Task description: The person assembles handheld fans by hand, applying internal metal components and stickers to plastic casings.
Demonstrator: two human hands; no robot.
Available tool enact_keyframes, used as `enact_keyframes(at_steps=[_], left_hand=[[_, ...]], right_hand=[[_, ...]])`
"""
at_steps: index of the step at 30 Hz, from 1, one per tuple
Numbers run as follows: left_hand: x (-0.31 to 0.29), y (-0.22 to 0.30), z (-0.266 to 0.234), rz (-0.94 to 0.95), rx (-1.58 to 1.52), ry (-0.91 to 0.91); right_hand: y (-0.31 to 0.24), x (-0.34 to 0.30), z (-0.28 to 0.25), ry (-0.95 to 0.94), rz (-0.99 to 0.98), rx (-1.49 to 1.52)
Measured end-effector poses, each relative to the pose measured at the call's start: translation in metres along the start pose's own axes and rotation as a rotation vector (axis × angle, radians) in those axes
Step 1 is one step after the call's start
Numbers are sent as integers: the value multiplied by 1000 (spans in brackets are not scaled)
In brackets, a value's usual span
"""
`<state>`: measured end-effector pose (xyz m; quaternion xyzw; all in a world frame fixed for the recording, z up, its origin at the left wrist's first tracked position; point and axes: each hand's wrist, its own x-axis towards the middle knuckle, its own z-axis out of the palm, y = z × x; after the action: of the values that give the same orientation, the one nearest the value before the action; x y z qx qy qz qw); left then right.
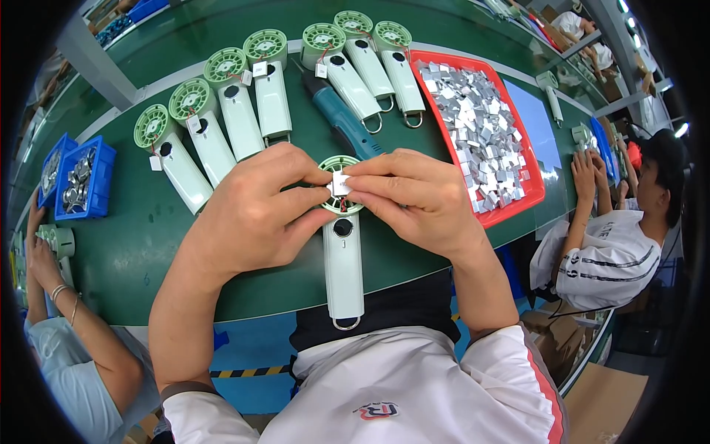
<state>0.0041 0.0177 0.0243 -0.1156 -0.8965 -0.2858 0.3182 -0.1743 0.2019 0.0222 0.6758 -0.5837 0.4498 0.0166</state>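
Handheld fan (343,259), small tag (340,183) seemingly pinched, both hands

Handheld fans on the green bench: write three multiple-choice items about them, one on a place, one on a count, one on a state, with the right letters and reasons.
1. Where does the red tray of small silver tags lie?
A. to the person's right of the row of fans
B. to the left of the blue bins
C. under the held fan

2. How many fans lie in the row beyond the hands, not counting the held one?
A. four
B. seven
C. ten

3. What are the left hand and right hand doing?
A. resting flat on the bench
B. both pinching a small white tag at the held fan's head
C. lifting the teal power tool

Answers: 1 A, the tray sits right of the last fan. 2 B, seven green heads show. 3 B, the fingertips of both meet on the tag.
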Motion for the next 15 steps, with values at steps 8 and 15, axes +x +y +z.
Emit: enact_keyframes(at_steps=[8, 15], left_hand=[[0, 0, 1, 6, 2, 11], [0, 0, 1, 3, 2, 3]], right_hand=[[2, -1, 1, 2, -10, 0], [0, 0, 0, -4, 3, -9]])
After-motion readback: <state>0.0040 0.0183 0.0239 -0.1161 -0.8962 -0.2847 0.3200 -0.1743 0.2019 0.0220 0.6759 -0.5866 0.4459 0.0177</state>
